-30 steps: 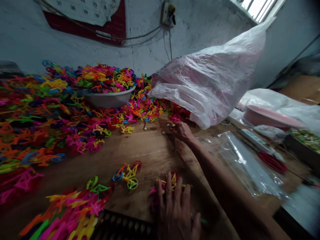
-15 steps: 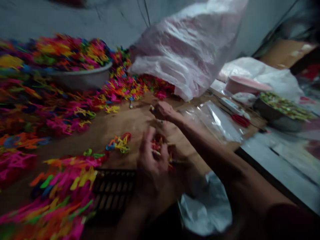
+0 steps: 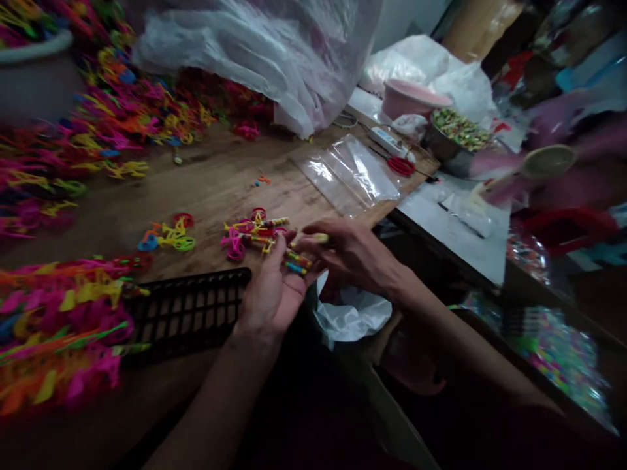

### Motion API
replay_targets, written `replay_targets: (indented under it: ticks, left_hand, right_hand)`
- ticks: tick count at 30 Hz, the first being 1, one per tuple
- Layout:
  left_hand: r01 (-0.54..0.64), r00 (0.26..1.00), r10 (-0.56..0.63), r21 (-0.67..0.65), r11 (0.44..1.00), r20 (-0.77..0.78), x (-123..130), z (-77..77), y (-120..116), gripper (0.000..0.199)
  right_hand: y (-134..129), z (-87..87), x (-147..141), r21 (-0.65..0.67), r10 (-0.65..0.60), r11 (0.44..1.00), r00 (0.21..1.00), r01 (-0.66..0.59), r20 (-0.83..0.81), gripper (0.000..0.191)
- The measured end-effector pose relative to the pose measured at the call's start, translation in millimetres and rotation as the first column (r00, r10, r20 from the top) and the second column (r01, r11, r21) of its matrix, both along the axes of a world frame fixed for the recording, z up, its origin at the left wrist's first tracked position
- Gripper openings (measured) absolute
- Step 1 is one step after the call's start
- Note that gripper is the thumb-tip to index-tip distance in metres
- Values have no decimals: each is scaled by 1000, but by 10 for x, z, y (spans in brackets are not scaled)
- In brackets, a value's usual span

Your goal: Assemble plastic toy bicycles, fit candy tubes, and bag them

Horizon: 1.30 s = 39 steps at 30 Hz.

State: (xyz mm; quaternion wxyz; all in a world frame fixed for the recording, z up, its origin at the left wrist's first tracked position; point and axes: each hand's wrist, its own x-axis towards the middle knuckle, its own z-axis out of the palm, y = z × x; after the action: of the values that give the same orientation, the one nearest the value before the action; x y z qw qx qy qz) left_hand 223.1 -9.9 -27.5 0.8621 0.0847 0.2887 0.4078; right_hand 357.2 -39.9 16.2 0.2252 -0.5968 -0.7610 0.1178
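Note:
My left hand [image 3: 274,290] is turned palm up, its thumb pressed over several thin clear tubes [image 3: 297,262] filled with coloured bits. My right hand [image 3: 360,254] meets it from the right, fingers closed round another slim tube [image 3: 319,239] with a pale yellow end. Just beyond my left fingers lie pink and yellow plastic toys [image 3: 240,235] shaped like little bicycles, touching the tubes. Further left rests a small group of yellow, blue and red toy pieces [image 3: 171,235]. Below my right hand sits a crumpled white plastic bag [image 3: 355,320].
A black slotted rack [image 3: 186,310] bears rows of colourful toys at its left. Heaped toys [image 3: 122,117] and a large pale basin [image 3: 34,72] stand behind. Clear plastic bags [image 3: 350,173], red-handled scissors [image 3: 401,166], a metal bowl [image 3: 453,147] and a pink fan [image 3: 543,160] are rightward.
My right hand has come back from the far part of the table to my left hand. The view has swung right and down. Small orange and blue bits now show on the table.

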Motion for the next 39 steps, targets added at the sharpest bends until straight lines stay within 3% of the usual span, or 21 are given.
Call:
replay_targets:
  ticks: [2, 5, 7, 8, 10, 12, 14, 15, 18, 20, 23, 26, 28, 30, 32, 33, 35, 37, 39]
  left_hand:
    - [38, 999, -38, -22, 999, 18, -32, -56, -81, 14]
    - [106, 994, -105, -51, 993, 33, -123, -95, -151, 19]
    - [148, 988, -144, -54, 988, 62, -191, -88, -176, 29]
    - [164, 984, -160, -52, 985, 75, -222, -79, -185, 36]
    - [186, 980, -182, -41, 982, 82, -273, -60, -195, 46]
    - [209, 975, -206, -22, 978, 79, -297, -53, -205, 47]
    - [221, 974, -220, 1, 975, 58, -293, -60, -224, 38]
    - [212, 976, -213, 19, 977, 35, -285, -65, -240, 33]
    - [126, 989, -114, 125, 984, -98, -285, -61, -306, 29]
    - [87, 969, -16, 280, 956, -247, -337, -34, -346, 31]
    - [195, 824, 153, 526, 828, -546, -485, 45, -360, 29]
    - [401, 624, 294, 620, 674, -724, -649, 149, -302, 30]
    - [526, 608, 264, 628, 573, -749, -748, 196, -231, 35]
    - [564, 640, 213, 640, 522, -738, -853, 187, -153, 39]
    - [534, 608, 283, 646, 545, -742, -987, 104, -84, 41]
    - [516, 534, 360, 633, 577, -765, -1068, 40, -55, 38]
    - [485, 304, 510, 591, 644, -805, -1258, -110, -7, 30]
    - [444, 84, 572, 544, 712, -816, -1459, -246, 32, 23]
    - [386, -29, 587, 532, 754, -809, -1626, -331, 62, 20]
  right_hand:
    - [-285, -96, 209, 51, -225, 971, 961, 236, -163, 28]
    - [-657, -519, 572, -112, -485, 875, 851, 472, -200, 33]
    - [-821, -894, 767, -185, -539, 837, 835, 515, -109, 37]
    - [-876, -1050, 825, -199, -515, 844, 856, 499, -38, 38]
    - [-937, -1207, 835, -151, -499, 854, 866, 497, 29, 35]
    - [-919, -1121, 699, -78, -519, 854, 854, 515, -43, 30]
    - [-812, -867, 443, -46, -518, 852, 829, 521, -210, 27]
    - [-732, -723, 288, -44, -470, 877, 836, 479, -284, 25]
    - [-476, -400, -163, -48, -190, 981, 896, 186, -402, 24]
    - [-370, -333, -365, -51, -25, 999, 900, 3, -436, 30]
    - [-327, -411, -449, -117, 14, 990, 869, -83, -495, 38]
    - [-299, -541, -397, -292, -48, 946, 828, -143, -559, 35]
    - [-236, -570, -395, -381, -36, 891, 798, -247, -602, 34]
    - [-134, -552, -453, -420, -11, 840, 763, -344, -646, 35]
    - [-15, -533, -552, -425, -14, 812, 716, -399, -698, 34]
    - [41, -538, -603, -427, -31, 810, 698, -402, -715, 34]
    - [137, -588, -684, -418, -69, 838, 690, -351, -720, 32]
    - [219, -669, -738, -386, -98, 890, 725, -242, -682, 28]
    - [308, -737, -797, -299, -55, 939, 785, -169, -617, 22]
